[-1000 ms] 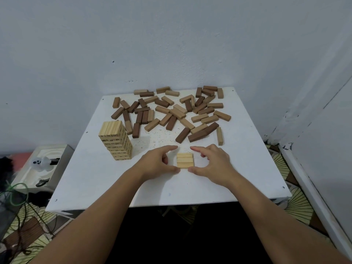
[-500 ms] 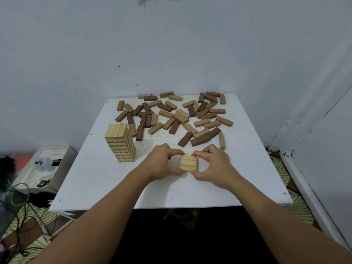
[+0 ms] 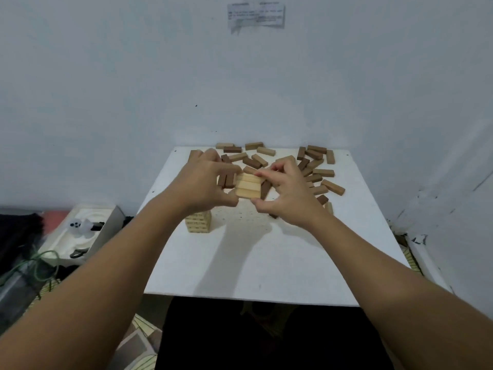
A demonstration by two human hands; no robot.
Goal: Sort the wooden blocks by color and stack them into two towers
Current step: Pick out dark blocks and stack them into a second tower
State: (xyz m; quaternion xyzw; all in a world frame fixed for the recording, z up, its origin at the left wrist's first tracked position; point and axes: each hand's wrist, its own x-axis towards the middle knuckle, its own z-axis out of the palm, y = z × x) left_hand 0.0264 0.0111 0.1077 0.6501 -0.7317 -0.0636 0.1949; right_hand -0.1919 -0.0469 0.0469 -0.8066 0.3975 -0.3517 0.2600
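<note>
White wall fills the background, and a white table is set into the corner below it. Three light blocks, laid side by side as one flat layer, are held in the air above the table. They are pinched from both ends: the left hand is clamped on the left end, thumb underneath and fingers curled over the top, while the right hand is clamped on the right end in the same way. The layer sits between the two sets of fingertips, clear of the tabletop. A light tower stands on the table just below the left wrist, mostly hidden by it. Loose blocks, light and dark mixed, are scattered across the far half of the table.

A paper note is taped high on the wall; its writing is too blurred to be read.

Compared with half a second earlier, the layer has been lifted off the table, where it was then being gripped, and carried up and toward the tower. The view has tilted upward, so more wall is seen.
</note>
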